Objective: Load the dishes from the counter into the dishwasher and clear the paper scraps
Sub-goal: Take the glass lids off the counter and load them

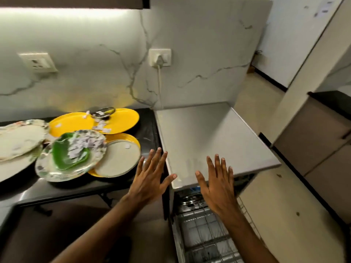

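Note:
Dishes crowd the black counter (62, 188) on the left: yellow plates (125, 118), a cream plate (117, 162) on another yellow one, floral plates (20, 137), and a green bowl (64, 154) on a floral plate. White paper scraps (81, 145) fill the bowl and lie on the yellow plates beside a small steel dish (103, 112). The dishwasher (209, 137) stands to the right, its wire rack (205, 230) pulled out below. My left hand (150, 179) and my right hand (216, 185) hover open, fingers spread, over the dishwasher's front edge, holding nothing.
A plug and cord (159, 61) hang from a wall socket behind the dishwasher. A second socket (38, 62) sits on the marble wall at left. Beige cabinets (311, 141) stand at right across a strip of floor (284, 211).

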A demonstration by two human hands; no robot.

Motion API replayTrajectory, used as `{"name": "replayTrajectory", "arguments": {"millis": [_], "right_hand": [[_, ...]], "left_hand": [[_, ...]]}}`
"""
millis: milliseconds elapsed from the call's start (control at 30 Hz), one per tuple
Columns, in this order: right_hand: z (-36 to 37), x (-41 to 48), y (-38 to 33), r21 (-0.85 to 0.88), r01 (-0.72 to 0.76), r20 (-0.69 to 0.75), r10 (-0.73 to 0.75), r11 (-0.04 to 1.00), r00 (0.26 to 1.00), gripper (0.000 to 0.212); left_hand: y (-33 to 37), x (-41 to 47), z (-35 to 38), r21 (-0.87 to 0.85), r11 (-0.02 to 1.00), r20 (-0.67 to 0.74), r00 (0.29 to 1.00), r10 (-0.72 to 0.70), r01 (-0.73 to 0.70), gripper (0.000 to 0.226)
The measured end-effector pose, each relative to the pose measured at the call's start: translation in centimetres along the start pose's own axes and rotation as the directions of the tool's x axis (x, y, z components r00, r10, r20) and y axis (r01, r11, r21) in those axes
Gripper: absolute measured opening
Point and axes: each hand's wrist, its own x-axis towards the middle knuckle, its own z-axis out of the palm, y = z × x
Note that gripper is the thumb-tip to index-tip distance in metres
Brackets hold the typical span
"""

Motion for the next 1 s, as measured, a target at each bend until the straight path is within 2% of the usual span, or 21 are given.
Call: {"name": "replayTrajectory", "arguments": {"millis": [200,300,500,700,867,1000], "right_hand": [[3.3,5.2,-9.3,0.014,0.101,0.017,-0.102,0.995,0.995,0.081],[5.4,7.3,-14.4,0.025,0.153,0.025,-0.154,0.988,0.988,0.081],[9.6,11.0,-23.6,0.024,0.227,0.028,-0.227,0.974,0.973,0.081],[11.7,14.2,-29.0,-0.012,0.273,0.038,-0.273,0.962,0.961,0.085],[13.1,18.6,-31.1,-0.038,0.327,0.065,-0.324,0.944,0.944,0.088],[14.8,23.2,-32.6,-0.007,0.314,0.111,-0.311,0.949,0.944,0.096]], "left_hand": [[-12.0,-1.7,-4.9,0.009,0.987,-0.062,0.985,-0.159,0.16,0.085],[-17.9,-3.2,-6.8,0.054,0.971,-0.035,0.972,-0.232,0.233,0.09],[-27.1,-4.8,-9.9,0.028,0.937,0.046,0.935,-0.35,0.349,0.091],[-32.3,-2.5,-10.7,0.058,0.93,0.118,0.923,-0.367,0.363,0.092],[-35.3,0.8,-10.8,0.039,0.923,0.134,0.913,-0.385,0.384,0.09],[-37.5,3.5,-10.6,0.053,0.923,0.156,0.91,-0.384,0.38,0.09]]}}
